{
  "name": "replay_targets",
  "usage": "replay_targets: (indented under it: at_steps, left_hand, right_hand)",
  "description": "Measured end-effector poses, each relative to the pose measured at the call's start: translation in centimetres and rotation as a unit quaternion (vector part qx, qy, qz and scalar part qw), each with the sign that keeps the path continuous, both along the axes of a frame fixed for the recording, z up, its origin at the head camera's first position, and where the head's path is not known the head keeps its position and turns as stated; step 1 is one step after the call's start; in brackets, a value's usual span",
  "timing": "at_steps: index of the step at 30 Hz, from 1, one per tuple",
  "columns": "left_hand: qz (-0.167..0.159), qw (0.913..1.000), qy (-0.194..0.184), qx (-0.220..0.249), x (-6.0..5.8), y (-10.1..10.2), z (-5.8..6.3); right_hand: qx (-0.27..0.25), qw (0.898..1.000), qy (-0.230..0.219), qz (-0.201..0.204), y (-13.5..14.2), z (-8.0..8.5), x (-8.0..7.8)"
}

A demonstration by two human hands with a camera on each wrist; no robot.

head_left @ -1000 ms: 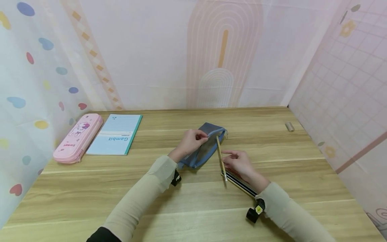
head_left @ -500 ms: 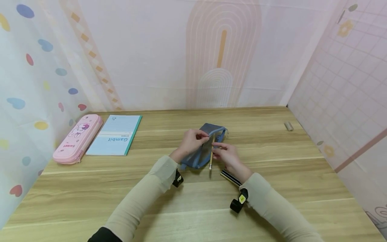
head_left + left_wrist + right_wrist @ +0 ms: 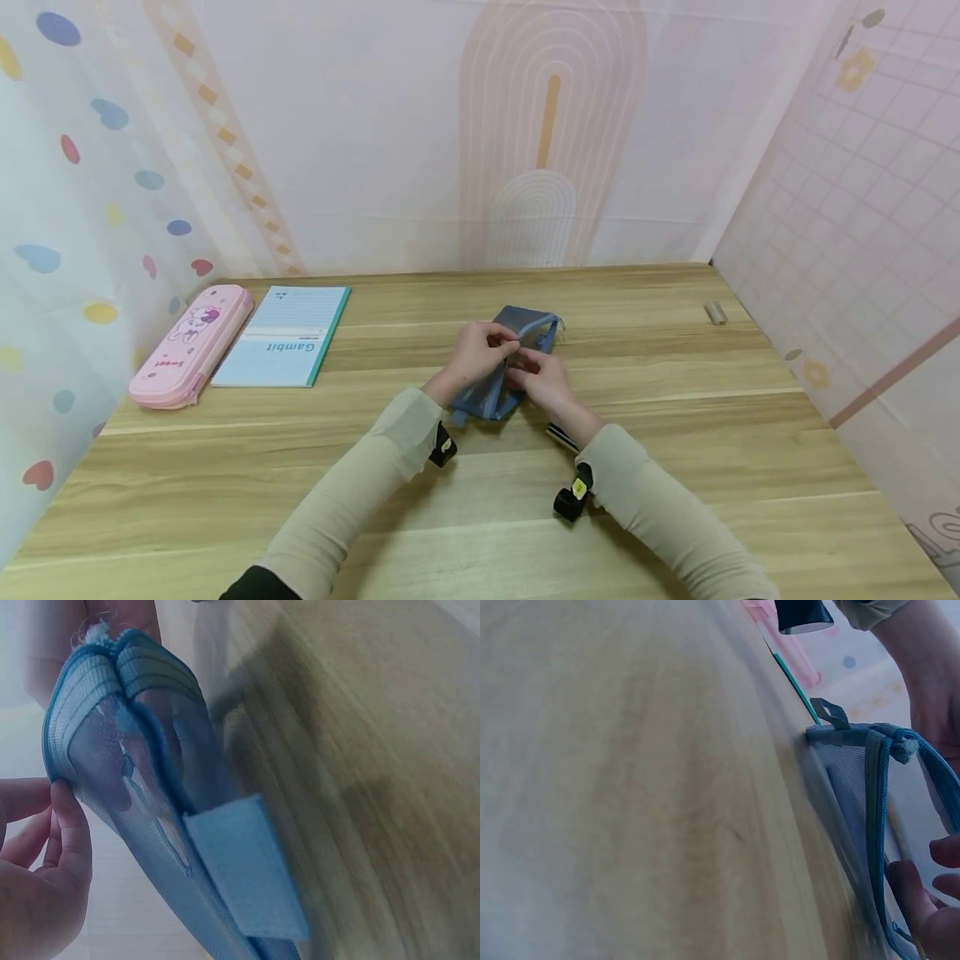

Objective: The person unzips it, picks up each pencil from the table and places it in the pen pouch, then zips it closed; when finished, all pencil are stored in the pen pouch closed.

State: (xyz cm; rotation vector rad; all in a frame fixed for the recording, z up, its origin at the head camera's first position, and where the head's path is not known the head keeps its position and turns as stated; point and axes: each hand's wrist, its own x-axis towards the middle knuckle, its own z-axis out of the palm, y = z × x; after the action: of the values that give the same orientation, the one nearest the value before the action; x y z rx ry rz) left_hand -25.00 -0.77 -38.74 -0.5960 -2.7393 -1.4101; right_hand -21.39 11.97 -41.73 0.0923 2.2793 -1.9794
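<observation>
Holding: left hand [image 3: 480,348] pinches the zip edge [image 3: 538,322] of the pouch [image 3: 491,392].
Right hand [image 3: 542,379]: curled within the pouch; its grip on the pencil [image 3: 897,825] is unclear.
Pouch: mid-table [image 3: 450,517], beneath both hands; zip side facing right, long axis running near left to far right.
Pencil handling: best laid along that axis, the zip edge held wide, clear of snags.
</observation>
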Motion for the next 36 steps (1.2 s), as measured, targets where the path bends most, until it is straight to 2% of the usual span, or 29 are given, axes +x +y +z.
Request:
replay_targets:
  at_steps: [2,8,13,18,22,27,30,36]
  left_hand:
    - [0.000,1.0000,-0.002,0.007,0.0,-0.1,-0.1]
    - [0.002,0.9998,0.000,0.017,-0.1,-0.4,-0.3]
    - [0.003,0.9999,0.000,0.014,-0.2,-0.6,-0.4]
    - [0.004,0.9999,0.007,0.011,-0.2,-0.7,-0.5]
    - [-0.001,1.0000,0.006,0.001,-0.2,-0.7,-0.6]
    - [-0.018,0.9997,-0.017,-0.006,-0.3,-0.9,-0.6]
    - [-0.017,0.9995,-0.028,-0.005,-0.3,-1.2,-0.5]
    - [-0.011,0.9996,-0.021,-0.013,-0.5,-1.6,-0.2]
  right_hand:
    - [0.008,1.000,0.012,0.023,0.1,-0.1,0.2]
    - [0.016,0.999,-0.001,0.046,1.4,0.3,0.8]
    - [0.092,0.991,0.020,0.093,3.6,1.3,1.9]
    - [0.188,0.967,0.075,0.154,6.0,2.0,3.1]
    - [0.227,0.945,0.106,0.210,8.2,2.4,4.3]
    - [0.249,0.924,0.102,0.273,11.1,2.6,6.2]
    - [0.286,0.914,0.088,0.273,12.5,2.7,7.3]
    - [0.374,0.898,0.076,0.218,13.6,2.2,8.7]
